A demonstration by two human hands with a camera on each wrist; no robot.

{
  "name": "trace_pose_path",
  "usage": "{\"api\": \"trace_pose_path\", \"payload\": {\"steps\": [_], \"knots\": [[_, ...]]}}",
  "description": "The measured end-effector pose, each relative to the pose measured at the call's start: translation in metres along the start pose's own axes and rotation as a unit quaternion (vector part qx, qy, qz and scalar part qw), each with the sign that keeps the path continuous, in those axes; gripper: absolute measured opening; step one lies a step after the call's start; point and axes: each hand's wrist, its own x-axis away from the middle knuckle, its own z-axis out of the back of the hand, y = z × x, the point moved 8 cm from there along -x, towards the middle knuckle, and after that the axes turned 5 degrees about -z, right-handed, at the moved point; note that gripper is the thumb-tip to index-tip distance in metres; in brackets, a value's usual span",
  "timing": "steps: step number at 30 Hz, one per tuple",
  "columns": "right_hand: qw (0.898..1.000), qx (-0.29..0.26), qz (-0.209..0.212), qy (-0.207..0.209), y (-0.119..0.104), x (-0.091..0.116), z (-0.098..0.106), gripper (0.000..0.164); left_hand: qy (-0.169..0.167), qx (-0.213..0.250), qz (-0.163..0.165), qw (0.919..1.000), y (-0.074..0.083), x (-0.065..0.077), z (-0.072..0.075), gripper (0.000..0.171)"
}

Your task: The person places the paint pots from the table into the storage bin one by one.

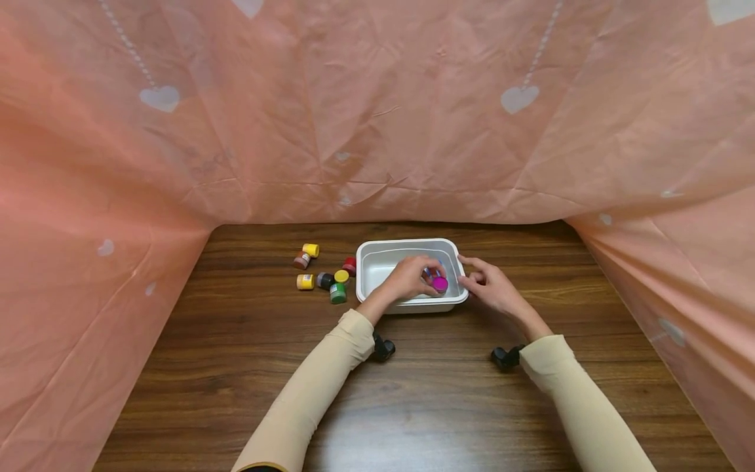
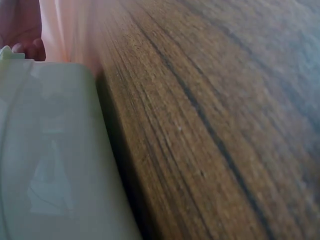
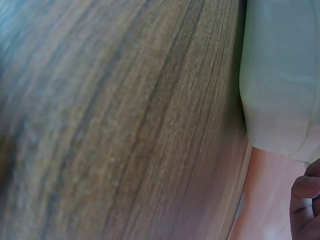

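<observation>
A white plastic tub [image 1: 368, 308] stands on the wooden table. My left hand [image 1: 407, 276] reaches over its near rim, fingers and thumb curled round a small paint jar with a purple lid [image 1: 440, 284]. Right beside that jar, partly behind the fingers, shows a blue paint jar [image 1: 435, 271]. At the tub's right end, my right hand [image 1: 492, 286] holds the rim with thumb and index finger, its other fingers bent. The right wrist view shows bent fingers [image 3: 304, 187] at the tub's corner [image 3: 280, 125]; the left wrist view shows mostly the tub's outer wall [image 2: 55, 150].
Left of the tub lie several small paint jars: a green one [image 1: 338, 293], a black one [image 1: 325, 280], a red one [image 1: 350, 265], yellow ones [image 1: 305, 282] and a brownish-red one [image 1: 301, 261]. A pink cloth [image 1: 377, 151] with hearts hangs around the table's back and sides.
</observation>
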Motion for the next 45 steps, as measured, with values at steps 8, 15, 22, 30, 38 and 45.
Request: {"api": "trace_pose_path", "payload": {"steps": [8, 15, 22, 30, 38, 45], "knots": [[1.0, -0.004, -0.012, 0.002, 0.001, -0.001, 0.0, 0.054, -0.012, -0.014, -0.013, 0.9997, -0.001, -0.003, -0.004, 0.035], [1.0, -0.002, -0.009, -0.003, 0.001, -0.001, 0.0, 0.055, -0.032, -0.032, -0.016, 0.9989, -0.003, -0.005, -0.01, 0.035], [1.0, -0.001, -0.007, -0.001, 0.002, -0.001, 0.0, 0.055, -0.04, -0.037, -0.013, 0.9985, -0.004, -0.007, -0.014, 0.035], [1.0, -0.014, -0.004, -0.002, 0.002, 0.0, 0.001, 0.056, -0.035, -0.076, -0.019, 0.9963, -0.003, -0.009, -0.016, 0.034], [1.0, -0.012, -0.009, -0.006, 0.004, 0.001, 0.0, 0.054, -0.026, -0.068, -0.031, 0.9969, -0.003, -0.009, -0.018, 0.033], [1.0, -0.009, -0.014, -0.002, 0.003, 0.0, 0.001, 0.053, -0.033, -0.067, -0.018, 0.997, -0.004, -0.01, -0.015, 0.034]]}}
